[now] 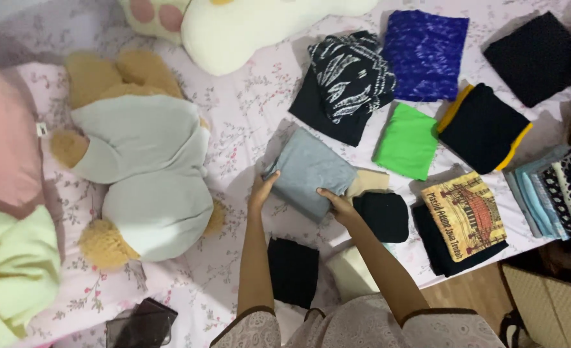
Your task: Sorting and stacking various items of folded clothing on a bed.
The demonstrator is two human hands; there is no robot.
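Two hands are set on a folded grey cloth (311,171) lying on the bed (240,129): the left hand (261,189) grips its near-left edge, the right hand (337,203) its near-right corner, fingers closed on the fabric. For a neat result, both edges should be held level and the fold kept flat, so that layers are not slid apart. Care is needed beside the beige piece (368,182) and black piece (382,216), which lie touching or just beside it.

The single head-worn camera looks steeply down from above the person's chest onto a floral bedsheet (247,122), close enough that both forearms fill the lower frame. There is no second view to overlap with.
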